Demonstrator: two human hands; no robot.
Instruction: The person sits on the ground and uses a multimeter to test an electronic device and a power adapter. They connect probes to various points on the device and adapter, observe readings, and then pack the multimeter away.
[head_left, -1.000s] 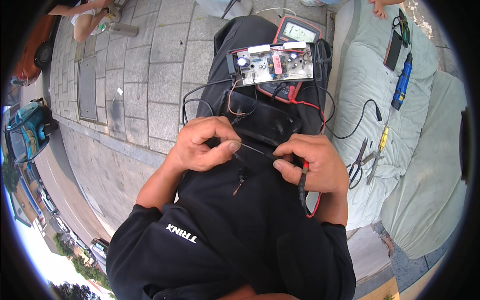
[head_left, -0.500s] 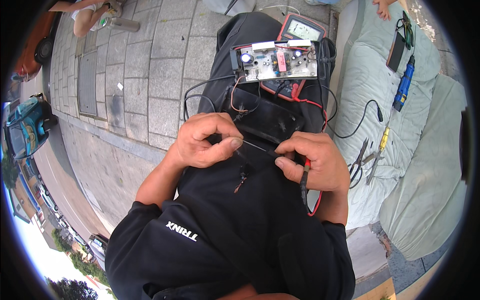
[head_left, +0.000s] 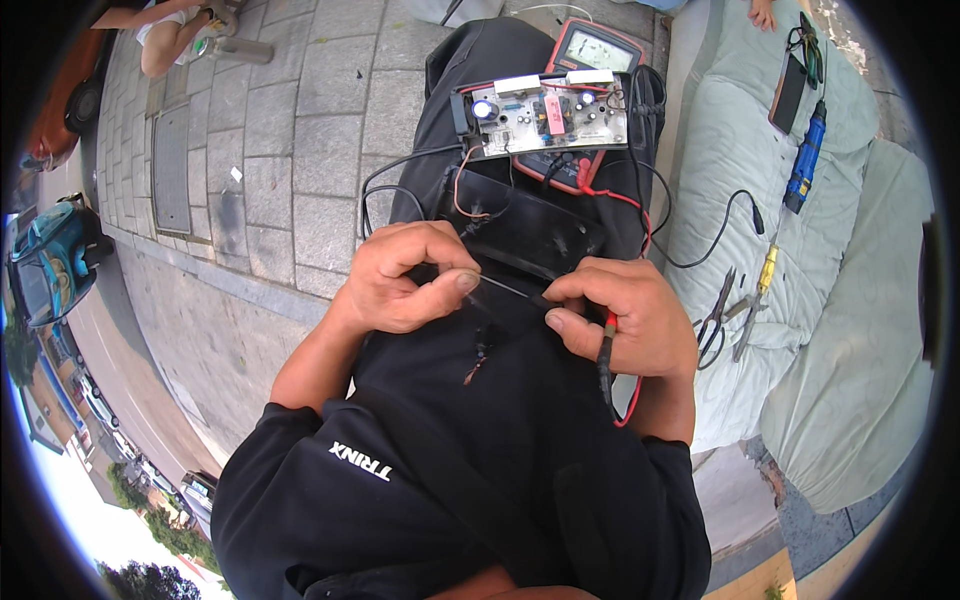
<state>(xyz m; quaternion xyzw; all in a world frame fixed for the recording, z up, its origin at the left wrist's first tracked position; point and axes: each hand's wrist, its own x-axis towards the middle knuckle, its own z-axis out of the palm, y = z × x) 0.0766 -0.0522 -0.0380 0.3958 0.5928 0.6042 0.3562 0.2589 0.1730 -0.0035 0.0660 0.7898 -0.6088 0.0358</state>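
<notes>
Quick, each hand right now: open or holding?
Left hand: closed, pinching the end of a thin metal rod.
Right hand: closed, holding a red-and-black probe.

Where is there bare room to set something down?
The pale green cushion is bare above the black cable plug, left of the blue tool, and below the scissors. So is the paving between the metal cover and the lap, bar a white scrap. The lap is crowded: circuit board, multimeter, black case, left hand, right hand.
</notes>
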